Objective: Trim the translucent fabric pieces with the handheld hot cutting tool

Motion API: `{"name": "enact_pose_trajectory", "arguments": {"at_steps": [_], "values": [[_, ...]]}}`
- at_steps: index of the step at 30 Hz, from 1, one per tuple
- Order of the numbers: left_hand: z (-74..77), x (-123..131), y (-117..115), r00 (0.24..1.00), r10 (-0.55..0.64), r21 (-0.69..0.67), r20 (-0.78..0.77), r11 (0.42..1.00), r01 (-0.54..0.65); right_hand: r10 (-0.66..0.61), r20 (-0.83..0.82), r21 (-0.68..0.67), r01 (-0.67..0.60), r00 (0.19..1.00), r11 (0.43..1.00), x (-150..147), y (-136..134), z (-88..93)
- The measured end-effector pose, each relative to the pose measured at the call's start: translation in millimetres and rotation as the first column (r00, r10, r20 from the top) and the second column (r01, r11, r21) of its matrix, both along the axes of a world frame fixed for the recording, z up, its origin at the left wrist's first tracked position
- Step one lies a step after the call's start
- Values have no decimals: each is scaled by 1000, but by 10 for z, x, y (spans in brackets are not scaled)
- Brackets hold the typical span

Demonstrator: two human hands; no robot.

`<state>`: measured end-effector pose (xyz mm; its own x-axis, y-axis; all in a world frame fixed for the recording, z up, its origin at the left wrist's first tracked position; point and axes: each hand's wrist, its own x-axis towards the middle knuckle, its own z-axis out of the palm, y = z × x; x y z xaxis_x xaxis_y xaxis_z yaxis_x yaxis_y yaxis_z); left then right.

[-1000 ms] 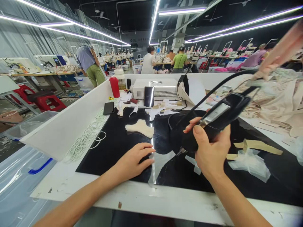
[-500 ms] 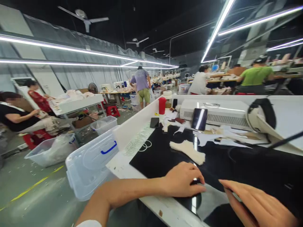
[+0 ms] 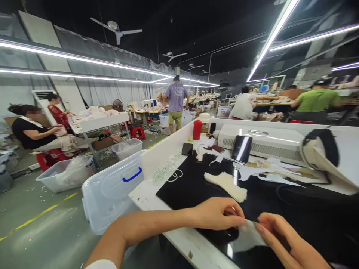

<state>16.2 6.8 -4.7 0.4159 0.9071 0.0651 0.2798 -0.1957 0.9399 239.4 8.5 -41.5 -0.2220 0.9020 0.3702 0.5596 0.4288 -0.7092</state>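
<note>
My left hand [image 3: 217, 213] rests on the black glossy mat [image 3: 185, 186] near the table's front edge, fingers curled and pinching the edge of a pale fabric piece [image 3: 248, 237]. My right hand [image 3: 283, 239] comes in from the lower right, its fingertips closed on the same fabric piece from the other side. A cream fabric piece [image 3: 227, 185] lies on the mat just beyond my hands.
A white machine [image 3: 269, 144] with a dark phone [image 3: 241, 148] leaning on it, a red bottle [image 3: 197, 130], another phone [image 3: 187, 149] and white rings [image 3: 168, 170] sit on the table. A clear lidded bin [image 3: 112, 190] stands left. Several people work at other tables.
The black corded tool has left my right hand and the view, which swung left. Both hands have come together and taken hold of the pale fabric piece.
</note>
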Motion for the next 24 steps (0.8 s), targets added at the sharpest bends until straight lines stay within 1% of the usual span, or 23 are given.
{"name": "enact_pose_trajectory", "arguments": {"at_steps": [1, 2, 4, 8, 11, 15, 19, 21, 24], "values": [[17, -4, 5, 998, 32, -55, 49, 998, -30, 37, 12, -28, -37, 999, 999, -23, -22, 76], [31, -11, 14, 996, 57, -80, 73, 996, -51, 47, 20, -45, -46, 999, 998, -52, -39, 146], [50, -39, 46, 992, 89, -96, 93, 992, -80, 81, 18, -57, -80, 997, 995, -125, -59, 258], [68, -128, 177, 986, 139, -68, 96, 989, -133, 40, -25, 0, -40, 999, 999, -279, -11, 361], [104, -197, 365, 983, 178, 20, 51, 984, -180, -36, 32, 89, 33, 999, 995, -384, 127, 397], [195, -277, 699, 973, 228, 210, -43, 954, -214, -137, 110, 161, 119, 984, 980, -533, 416, 455], [242, -321, 987, 956, 240, 355, -171, 920, -167, -207, 232, 249, 148, 951, 957, -660, 675, 469], [221, -321, 1089, 941, 239, 401, -239, 907, -129, -240, 294, 287, 154, 925, 945, -699, 756, 441], [141, -295, 1193, 910, 244, 456, -336, 887, -70, -282, 364, 325, 162, 888, 932, -727, 823, 373]]}}
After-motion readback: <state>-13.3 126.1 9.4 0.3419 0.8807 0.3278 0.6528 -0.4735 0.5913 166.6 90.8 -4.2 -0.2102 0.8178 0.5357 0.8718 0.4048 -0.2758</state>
